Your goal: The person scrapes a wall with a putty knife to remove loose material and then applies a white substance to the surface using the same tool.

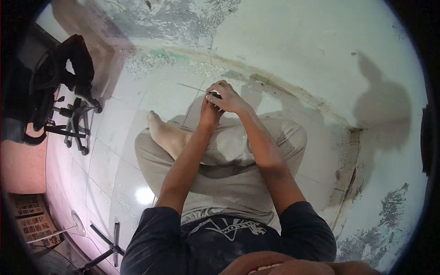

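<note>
In front of my crossed legs, my two hands meet around a tool with a dark handle (214,95) and a long, thin metal blade (190,87). The blade points to the left, away from my fingers; its exact kind is too small to make out. My left hand (210,113) is closed around the handle from below, its fingers partly hidden. From above, my right hand (230,99) curls thumb and fingers onto the same handle. Beneath them is the pale tiled floor (137,98).
A flaking wall (293,50) runs along the far side and right, with paint flakes (151,62) at its foot. A black office chair (75,114) stands at left. Lower left are a fan (50,261) and a black stand (112,247). My bare foot (160,130) rests on my leg.
</note>
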`<state>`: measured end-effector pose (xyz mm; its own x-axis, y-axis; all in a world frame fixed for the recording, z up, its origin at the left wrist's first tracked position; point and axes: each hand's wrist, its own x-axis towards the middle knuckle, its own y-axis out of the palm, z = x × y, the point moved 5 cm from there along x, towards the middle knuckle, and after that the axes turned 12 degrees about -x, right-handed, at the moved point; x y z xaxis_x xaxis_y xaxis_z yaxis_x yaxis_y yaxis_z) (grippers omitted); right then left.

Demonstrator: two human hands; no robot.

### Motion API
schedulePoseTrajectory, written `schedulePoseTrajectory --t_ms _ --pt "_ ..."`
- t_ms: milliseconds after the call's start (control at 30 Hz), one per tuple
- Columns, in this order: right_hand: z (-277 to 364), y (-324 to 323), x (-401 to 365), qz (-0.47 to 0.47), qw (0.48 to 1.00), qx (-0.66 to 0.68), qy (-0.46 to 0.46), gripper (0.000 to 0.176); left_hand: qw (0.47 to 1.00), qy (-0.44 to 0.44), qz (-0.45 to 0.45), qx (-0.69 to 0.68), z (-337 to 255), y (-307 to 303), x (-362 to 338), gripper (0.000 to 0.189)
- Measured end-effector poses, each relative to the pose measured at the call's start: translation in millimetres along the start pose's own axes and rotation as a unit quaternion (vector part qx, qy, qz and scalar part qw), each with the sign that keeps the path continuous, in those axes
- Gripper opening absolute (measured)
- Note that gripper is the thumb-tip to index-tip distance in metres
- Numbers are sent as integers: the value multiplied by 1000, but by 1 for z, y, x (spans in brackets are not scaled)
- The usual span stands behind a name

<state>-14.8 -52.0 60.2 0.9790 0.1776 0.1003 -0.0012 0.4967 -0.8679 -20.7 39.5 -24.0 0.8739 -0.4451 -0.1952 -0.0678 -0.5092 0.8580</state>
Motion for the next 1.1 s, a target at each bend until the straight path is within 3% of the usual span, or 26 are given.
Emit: schedulePoseTrajectory --t_ms 67,133,200,233,300,433,500,533,600,833,900,933,1000,1067,1100 --pt "-7 0 6 31 988 154 3 43 990 63 -35 119 -3 -1 0 31" --pt "-18 5 17 17 988 154 -2 40 994 80 -23 76 -16 33 -8 23" --pt "-12 -28 26 -125 900 415 32 37 983 56 78 155 -22 45 0 31" --pt "-8 -42 34 -119 903 411 35 37 983 55 61 166 -26 69 -2 29" --pt "-6 -70 51 -156 845 505 83 38 982 58 73 161 -30 96 15 27" --pt "-15 -110 76 -244 869 419 101 38 985 49 63 150 -42 134 56 20" --pt "-35 -121 86 -371 890 248 97 36 987 27 75 139 -35 138 74 23" --pt "-36 -125 90 -371 891 246 93 36 987 31 77 137 -38 139 78 23" --pt "-33 -135 90 -370 915 72 148 36 986 -17 116 118 -37 143 85 30" --pt "-24 -127 91 -333 928 71 152 53 983 -118 140 -2 -14 119 96 25" --pt "-22 -132 91 -351 926 40 134 46 972 -133 188 -43 -10 120 97 27" --pt "-21 -135 93 -371 922 13 111 40 972 -132 189 -45 -12 125 98 27" --pt "-38 -125 100 -386 913 11 133 40 987 -128 93 37 -15 129 99 26" --pt "-38 -129 99 -394 906 88 131 38 986 -120 97 68 -14 130 102 23" --pt "-41 -130 97 -398 910 24 114 38 987 -94 87 94 -14 132 102 22"
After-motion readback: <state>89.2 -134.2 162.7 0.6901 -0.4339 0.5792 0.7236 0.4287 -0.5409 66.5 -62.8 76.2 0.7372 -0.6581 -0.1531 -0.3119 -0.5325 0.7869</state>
